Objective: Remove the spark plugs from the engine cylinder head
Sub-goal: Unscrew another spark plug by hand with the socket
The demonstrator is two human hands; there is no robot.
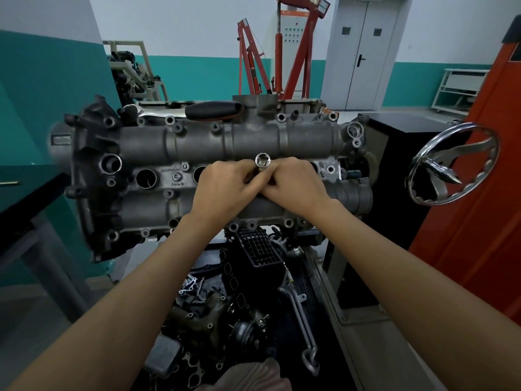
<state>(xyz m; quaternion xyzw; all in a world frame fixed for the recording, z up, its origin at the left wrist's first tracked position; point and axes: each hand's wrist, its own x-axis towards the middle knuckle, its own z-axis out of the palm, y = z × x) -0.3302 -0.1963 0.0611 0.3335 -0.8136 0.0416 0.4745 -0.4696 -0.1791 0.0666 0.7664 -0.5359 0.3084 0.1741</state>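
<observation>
The grey cylinder head (197,142) lies across an engine stand in the middle of the view. A row of round spark plug wells runs along its centre; one open well (146,178) shows at the left. A chrome socket (262,161) stands upright in a well near the middle, its square drive hole facing up. My left hand (225,184) and my right hand (296,183) meet around the socket's shaft, both sets of fingers curled on it. No spark plug is visible; the lower end of the socket is hidden by my fingers.
A ratchet with a black handle (211,110) lies on the far edge of the head. A chrome handwheel (451,165) sticks out at the right beside an orange cabinet (479,179). Loose engine parts (239,306) fill the tray below. A dark bench (28,193) stands at the left.
</observation>
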